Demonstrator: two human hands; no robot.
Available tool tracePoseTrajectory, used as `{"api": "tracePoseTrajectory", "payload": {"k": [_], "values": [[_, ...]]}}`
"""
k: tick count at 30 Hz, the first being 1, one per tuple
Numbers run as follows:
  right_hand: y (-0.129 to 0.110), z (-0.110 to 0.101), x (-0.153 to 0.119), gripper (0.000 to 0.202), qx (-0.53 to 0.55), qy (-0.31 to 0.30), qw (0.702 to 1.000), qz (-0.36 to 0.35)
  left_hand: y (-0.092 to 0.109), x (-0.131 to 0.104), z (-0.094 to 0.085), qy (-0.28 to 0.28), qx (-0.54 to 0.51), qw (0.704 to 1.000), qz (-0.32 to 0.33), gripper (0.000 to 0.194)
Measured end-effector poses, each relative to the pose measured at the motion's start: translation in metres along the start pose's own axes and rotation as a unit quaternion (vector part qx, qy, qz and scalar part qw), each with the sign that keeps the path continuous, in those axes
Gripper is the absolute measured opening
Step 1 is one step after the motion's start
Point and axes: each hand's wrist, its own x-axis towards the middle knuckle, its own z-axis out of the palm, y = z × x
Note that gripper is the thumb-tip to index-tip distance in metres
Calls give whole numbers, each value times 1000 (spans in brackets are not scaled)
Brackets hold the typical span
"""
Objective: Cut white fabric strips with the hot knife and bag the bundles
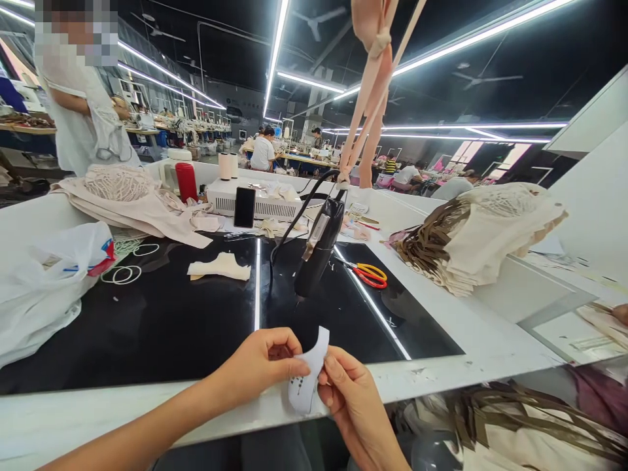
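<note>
A small white curved piece [308, 383] with dark marks hangs between my two hands at the table's front edge. My left hand [267, 363] pinches its left side between thumb and fingers. On the right side, my right hand [346, 386] grips the piece's edge with thumb and fingertips. Just beyond the hands, a black handheld tool [321, 245] hangs nose-down from pink cloth strips [367, 98]. Cream fabric pieces [219, 267] lie on the black mat [186, 314], left of the tool. Scissors with red and yellow handles [371, 275] rest on the mat to its right.
A white plastic bag [44, 281] sits at the left, with beige fabric [132, 196] behind it. A phone [244, 207] leans on a white box [275, 207] near a red bottle [186, 182]. Stacked cream fabric [483, 239] lies right. A person [83, 118] stands back left.
</note>
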Motion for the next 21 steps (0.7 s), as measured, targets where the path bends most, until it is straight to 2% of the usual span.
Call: {"api": "tracePoseTrajectory", "payload": {"k": [9, 16, 21], "values": [[10, -1, -3, 45, 9, -39, 998, 44, 10, -7, 1, 12, -72, 996, -44, 44], [14, -2, -3, 44, 2, -49, 997, 51, 7, -7, -1, 11, -61, 997, -49, 45], [10, -2, -1, 47, -15, -40, 999, 23, 1, -6, -2, -7, -20, 999, -47, 38]]}}
